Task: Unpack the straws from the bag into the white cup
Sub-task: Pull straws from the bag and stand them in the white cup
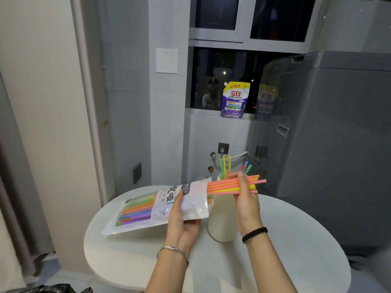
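Note:
My left hand (182, 216) grips the white straw bag (148, 210), held sideways above the table with its open mouth pointing right. Coloured straws show through its clear window. My right hand (246, 199) pinches a bundle of orange, pink and yellow straws (228, 186) that sticks halfway out of the bag's mouth. Behind both hands stands the tall white cup (221, 220). Several green, yellow, blue and orange straws in the cup (224, 166) stand upright, partly hidden by my right hand.
The round white table (131, 252) carries the cup. A grey washing machine (330, 149) stands close on the right. A purple detergent pouch (235, 100) sits on the window sill behind. A black bag (53, 288) lies on the floor at lower left.

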The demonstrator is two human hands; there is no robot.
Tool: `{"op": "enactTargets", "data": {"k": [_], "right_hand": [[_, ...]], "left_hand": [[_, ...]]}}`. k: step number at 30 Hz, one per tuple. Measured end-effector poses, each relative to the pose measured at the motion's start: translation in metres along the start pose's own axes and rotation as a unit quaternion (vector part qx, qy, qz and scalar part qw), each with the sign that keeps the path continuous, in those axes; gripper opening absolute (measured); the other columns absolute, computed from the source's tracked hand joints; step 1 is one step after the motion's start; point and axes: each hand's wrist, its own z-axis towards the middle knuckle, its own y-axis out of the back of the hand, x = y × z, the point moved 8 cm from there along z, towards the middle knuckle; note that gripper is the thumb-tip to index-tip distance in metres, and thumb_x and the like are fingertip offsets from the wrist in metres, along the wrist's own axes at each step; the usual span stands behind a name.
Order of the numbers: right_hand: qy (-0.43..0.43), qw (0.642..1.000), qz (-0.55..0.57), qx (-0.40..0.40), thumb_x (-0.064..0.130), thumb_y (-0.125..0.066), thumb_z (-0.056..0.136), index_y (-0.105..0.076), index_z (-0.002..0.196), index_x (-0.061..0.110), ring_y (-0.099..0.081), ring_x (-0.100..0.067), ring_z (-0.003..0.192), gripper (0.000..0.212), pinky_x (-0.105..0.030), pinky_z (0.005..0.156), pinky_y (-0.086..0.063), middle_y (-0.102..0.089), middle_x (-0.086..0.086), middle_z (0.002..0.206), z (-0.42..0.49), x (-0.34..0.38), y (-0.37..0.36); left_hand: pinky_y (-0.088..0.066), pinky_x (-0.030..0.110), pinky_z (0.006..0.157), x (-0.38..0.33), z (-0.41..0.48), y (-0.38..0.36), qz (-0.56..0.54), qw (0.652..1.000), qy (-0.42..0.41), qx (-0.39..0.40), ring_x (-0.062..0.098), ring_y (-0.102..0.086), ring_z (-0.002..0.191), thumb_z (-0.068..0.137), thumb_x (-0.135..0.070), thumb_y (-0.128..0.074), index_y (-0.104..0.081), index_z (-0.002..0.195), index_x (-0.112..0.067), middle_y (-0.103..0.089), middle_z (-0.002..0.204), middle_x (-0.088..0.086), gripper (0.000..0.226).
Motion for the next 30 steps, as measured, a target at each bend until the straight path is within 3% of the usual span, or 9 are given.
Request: {"op": "enactTargets", "data": {"k": [3, 5, 9, 11, 14, 18, 22, 25, 30], "right_hand": [[0.022, 0.993, 0.113, -0.037, 0.026, -0.044, 0.097, -0.064, 0.072, 0.015, -0.067, -0.014, 0.095, 0.034, -0.025, 0.082, -0.050, -0.072, -0.002, 0.095, 0.003, 0.009, 0.008], [0.009, 0.989, 0.145, -0.025, 0.024, -0.051, 0.094, -0.067, 0.079, 0.013, -0.067, -0.013, 0.091, 0.025, -0.025, 0.080, -0.052, -0.072, -0.001, 0.093, 0.002, 0.007, 0.003], [-0.046, 0.997, 0.050, 0.024, 0.023, -0.057, 0.090, -0.069, 0.095, 0.007, -0.067, -0.012, 0.090, 0.020, -0.026, 0.085, -0.051, -0.071, 0.000, 0.093, -0.007, -0.015, -0.016], [-0.037, 0.997, 0.061, 0.006, 0.025, -0.050, 0.095, -0.066, 0.084, 0.009, -0.067, -0.012, 0.096, 0.025, -0.024, 0.084, -0.049, -0.072, -0.003, 0.098, -0.007, -0.013, -0.015], [-0.005, 0.985, 0.170, -0.023, 0.025, -0.047, 0.096, -0.058, 0.066, 0.017, -0.067, -0.019, 0.100, 0.033, -0.025, 0.083, -0.050, -0.073, -0.007, 0.094, 0.000, 0.003, -0.006], [-0.042, 0.979, 0.201, 0.010, 0.022, -0.053, 0.093, -0.061, 0.075, 0.012, -0.067, -0.019, 0.084, 0.022, -0.031, 0.083, -0.051, -0.072, -0.002, 0.072, -0.003, -0.002, -0.016], [-0.052, 0.976, 0.212, -0.023, 0.025, -0.051, 0.095, -0.041, 0.056, 0.016, -0.060, -0.016, 0.058, 0.041, -0.030, 0.072, -0.052, -0.044, 0.004, 0.044, -0.001, -0.001, -0.017], [-0.034, 0.965, 0.257, -0.045, 0.024, -0.050, 0.095, -0.032, 0.048, 0.020, -0.041, -0.010, 0.039, 0.051, -0.023, 0.056, -0.047, -0.031, 0.008, 0.037, 0.010, 0.014, -0.008], [0.002, 0.958, 0.278, -0.072, 0.024, -0.050, 0.094, -0.027, 0.045, 0.020, -0.025, -0.008, 0.034, 0.055, -0.023, 0.048, -0.029, -0.024, 0.009, 0.035, 0.033, 0.050, 0.008]], "left_hand": [[-0.059, 0.031, 0.050, -0.004, 0.001, 0.005, -0.003, 1.000, -0.012, -0.024, 0.021, -0.068, 0.086, 0.087, -0.018, -0.065, -0.055, 0.128, -0.016, -0.072, 0.102, 0.007, 0.042], [-0.060, 0.033, 0.054, -0.003, 0.001, 0.004, -0.003, 1.000, -0.016, -0.026, 0.020, -0.066, 0.089, 0.087, -0.017, -0.065, -0.055, 0.129, -0.016, -0.070, 0.104, 0.007, 0.043], [-0.056, 0.032, 0.042, 0.007, -0.005, -0.003, -0.006, 1.000, 0.001, -0.011, 0.019, -0.073, 0.062, 0.087, -0.018, -0.064, -0.060, 0.109, -0.015, -0.076, 0.076, 0.007, 0.023], [-0.054, 0.029, 0.041, 0.009, -0.007, -0.003, -0.014, 1.000, 0.005, -0.014, 0.019, -0.072, 0.056, 0.087, -0.020, -0.064, -0.060, 0.108, -0.015, -0.076, 0.073, 0.007, 0.022], [-0.053, 0.026, 0.041, 0.005, -0.007, 0.000, -0.024, 0.999, 0.000, -0.023, 0.017, -0.071, 0.055, 0.087, -0.019, -0.064, -0.059, 0.109, -0.014, -0.075, 0.073, 0.006, 0.023], [-0.053, 0.028, 0.039, 0.009, -0.010, -0.007, -0.020, 1.000, 0.003, -0.007, 0.018, -0.071, 0.052, 0.089, -0.015, -0.062, -0.060, 0.099, -0.014, -0.075, 0.066, 0.007, 0.011], [-0.052, 0.028, 0.038, 0.014, -0.009, -0.009, -0.019, 1.000, 0.020, -0.010, 0.019, -0.070, 0.050, 0.089, -0.016, -0.062, -0.060, 0.096, -0.013, -0.074, 0.063, 0.007, 0.008], [-0.052, 0.028, 0.036, 0.014, -0.006, -0.012, -0.027, 0.999, 0.029, -0.014, 0.020, -0.070, 0.048, 0.090, -0.018, -0.061, -0.059, 0.096, -0.012, -0.073, 0.061, 0.009, 0.009], [-0.052, 0.028, 0.036, 0.010, 0.001, -0.018, -0.032, 0.999, 0.029, -0.006, 0.020, -0.070, 0.049, 0.089, -0.017, -0.062, -0.059, 0.097, -0.013, -0.074, 0.063, 0.009, 0.009]]}}
